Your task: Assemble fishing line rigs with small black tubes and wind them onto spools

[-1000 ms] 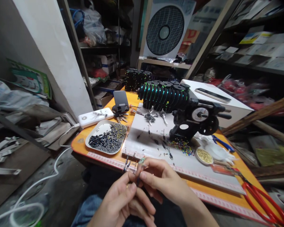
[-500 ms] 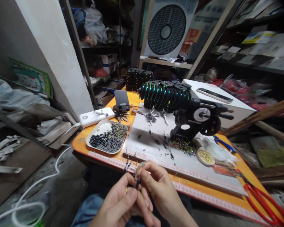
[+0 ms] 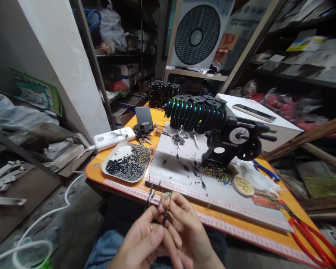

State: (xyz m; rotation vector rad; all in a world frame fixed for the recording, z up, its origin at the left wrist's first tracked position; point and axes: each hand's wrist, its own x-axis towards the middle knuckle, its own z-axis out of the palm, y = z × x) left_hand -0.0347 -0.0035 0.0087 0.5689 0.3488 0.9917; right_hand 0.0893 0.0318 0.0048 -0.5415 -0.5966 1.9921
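Note:
Above my lap, in front of the table's near edge, both hands are held together. My left hand [image 3: 145,237] pinches small dark pieces with thin wire ends [image 3: 150,197], which stick up past its fingertips. My right hand [image 3: 184,224] touches it from the right, thumb and index finger closed round a small dark part [image 3: 165,216] that shows between the two hands. A white tray [image 3: 103,167] of small black and grey parts lies beyond them to the left. On the grey board [image 3: 168,164] are scattered small dark pieces.
A black machine with green-threaded spools [image 3: 196,114] stands on the board, with coloured beads [image 3: 217,173] by its base. To the right are a round dish of gold beads [image 3: 243,186], blue-handled pliers [image 3: 266,171] and red-handled scissors [image 3: 310,235]. A white power bank [image 3: 114,138] sits left.
My right hand's fingers have shifted slightly, and the small dark part between my hands is now more upright. My left hand has hardly moved.

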